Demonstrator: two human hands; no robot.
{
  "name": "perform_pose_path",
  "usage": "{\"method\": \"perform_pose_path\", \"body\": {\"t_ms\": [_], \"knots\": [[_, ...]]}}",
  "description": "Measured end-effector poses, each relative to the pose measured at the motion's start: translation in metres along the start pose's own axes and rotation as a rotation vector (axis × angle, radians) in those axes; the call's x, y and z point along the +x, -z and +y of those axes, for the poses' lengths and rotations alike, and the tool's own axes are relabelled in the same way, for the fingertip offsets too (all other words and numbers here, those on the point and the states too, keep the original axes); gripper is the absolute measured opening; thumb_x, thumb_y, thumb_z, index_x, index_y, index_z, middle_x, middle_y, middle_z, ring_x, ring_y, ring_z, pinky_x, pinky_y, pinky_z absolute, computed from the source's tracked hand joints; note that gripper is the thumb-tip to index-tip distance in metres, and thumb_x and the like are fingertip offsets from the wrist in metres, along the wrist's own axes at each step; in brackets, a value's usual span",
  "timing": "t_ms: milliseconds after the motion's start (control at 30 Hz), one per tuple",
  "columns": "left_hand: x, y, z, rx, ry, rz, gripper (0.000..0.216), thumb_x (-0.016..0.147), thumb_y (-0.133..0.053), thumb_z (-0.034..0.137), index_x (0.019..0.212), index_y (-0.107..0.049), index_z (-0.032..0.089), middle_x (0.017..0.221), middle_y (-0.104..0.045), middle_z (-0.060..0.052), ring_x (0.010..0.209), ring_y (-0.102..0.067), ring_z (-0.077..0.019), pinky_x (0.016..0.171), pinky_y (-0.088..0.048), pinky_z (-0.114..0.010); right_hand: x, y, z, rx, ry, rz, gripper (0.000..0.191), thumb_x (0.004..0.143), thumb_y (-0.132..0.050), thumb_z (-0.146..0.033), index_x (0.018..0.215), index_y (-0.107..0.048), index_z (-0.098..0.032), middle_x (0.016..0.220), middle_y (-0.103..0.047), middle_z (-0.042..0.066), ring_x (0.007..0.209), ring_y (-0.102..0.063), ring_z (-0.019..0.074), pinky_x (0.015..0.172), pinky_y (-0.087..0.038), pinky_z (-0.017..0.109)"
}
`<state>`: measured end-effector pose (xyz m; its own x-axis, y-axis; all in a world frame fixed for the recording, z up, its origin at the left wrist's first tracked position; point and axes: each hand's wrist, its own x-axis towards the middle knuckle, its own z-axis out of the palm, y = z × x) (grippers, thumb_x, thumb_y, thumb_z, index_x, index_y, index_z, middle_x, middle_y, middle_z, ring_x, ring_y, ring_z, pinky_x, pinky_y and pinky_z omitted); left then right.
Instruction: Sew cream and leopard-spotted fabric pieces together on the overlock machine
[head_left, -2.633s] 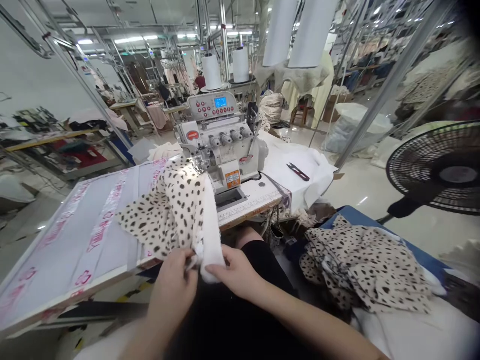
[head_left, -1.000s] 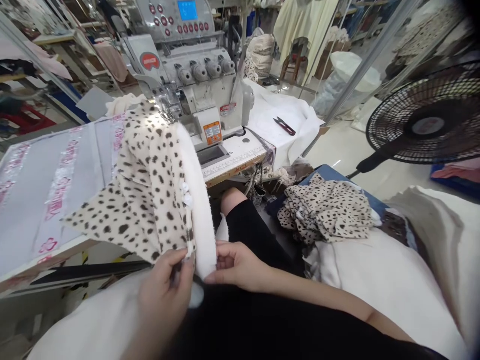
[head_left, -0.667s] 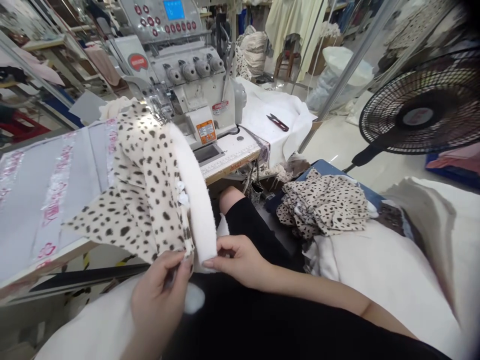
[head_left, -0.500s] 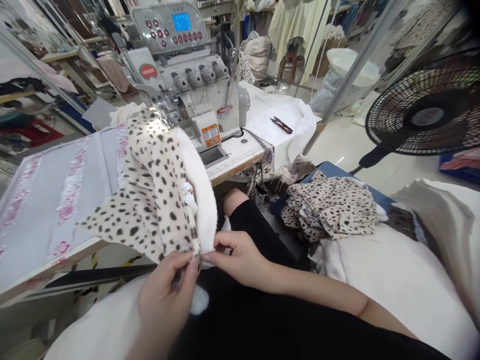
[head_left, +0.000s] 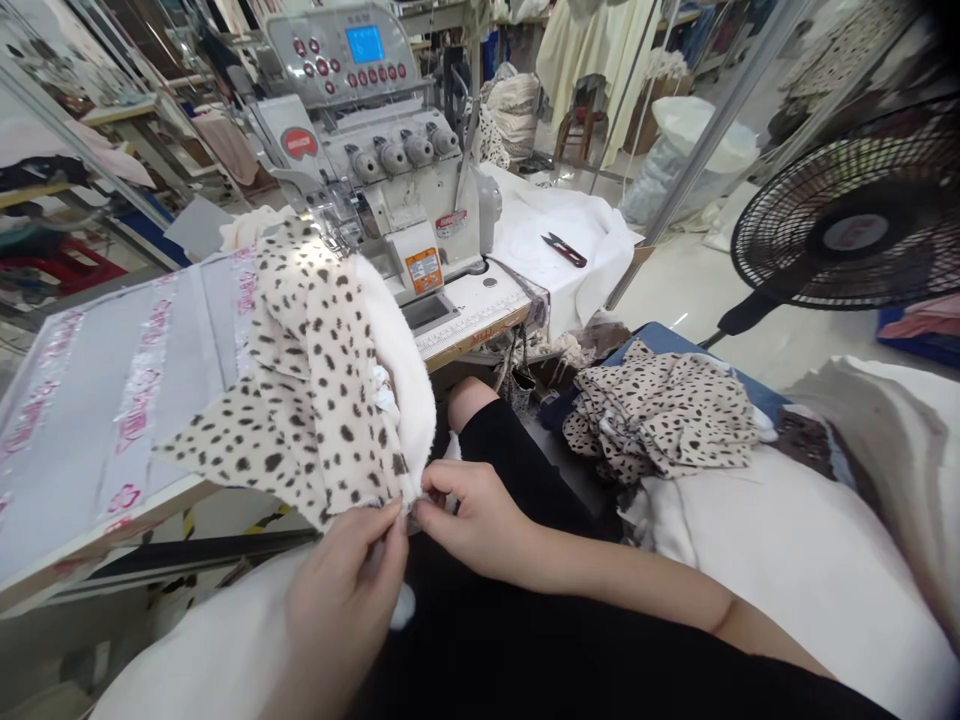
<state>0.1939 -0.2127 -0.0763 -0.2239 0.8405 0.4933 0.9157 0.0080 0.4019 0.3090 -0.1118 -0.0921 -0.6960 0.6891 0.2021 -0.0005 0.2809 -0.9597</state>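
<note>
Cream fabric with dark spots (head_left: 300,400) drapes from the sewing machine's needle area down over the table edge towards me. Along its right side runs a white fluffy strip (head_left: 409,370). My left hand (head_left: 349,570) pinches the lower edge of the spotted fabric between thumb and fingers. Close beside it, my right hand (head_left: 472,515) pinches the bottom end of the white strip. The two sets of fingertips almost meet, and the edges between them are partly hidden. The overlock sewing machine (head_left: 397,190) stands just beyond, its lamp lit over the cloth.
Thread snips (head_left: 564,250) lie on white cloth (head_left: 517,215) right of the machine. A spotted fabric pile (head_left: 667,410) rests at my right, near white fabric (head_left: 787,560). A black fan (head_left: 855,230) stands at far right. The table's left part (head_left: 97,400) bears pink-printed tape.
Both hands have drawn closer together at the fabric's lower corner, the left shifting slightly right. The white strip's lower end now bends inward against the spotted fabric.
</note>
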Motion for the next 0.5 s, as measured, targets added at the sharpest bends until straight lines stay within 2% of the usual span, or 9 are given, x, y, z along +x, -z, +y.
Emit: {"method": "perform_pose_path", "body": {"t_ms": [500], "knots": [[0.0032, 0.0019, 0.0015, 0.018, -0.052, 0.015, 0.009, 0.080, -0.056, 0.017, 0.088, -0.059, 0.018, 0.074, -0.064, 0.002, 0.065, -0.059, -0.0070, 0.064, -0.045, -0.016, 0.0016, -0.0018, 0.0004, -0.066, 0.049, -0.004, 0.023, 0.072, -0.048, -0.010, 0.056, -0.034, -0.017, 0.055, -0.038, -0.005, 0.054, -0.039, 0.0079, 0.052, -0.030, 0.018]]}}
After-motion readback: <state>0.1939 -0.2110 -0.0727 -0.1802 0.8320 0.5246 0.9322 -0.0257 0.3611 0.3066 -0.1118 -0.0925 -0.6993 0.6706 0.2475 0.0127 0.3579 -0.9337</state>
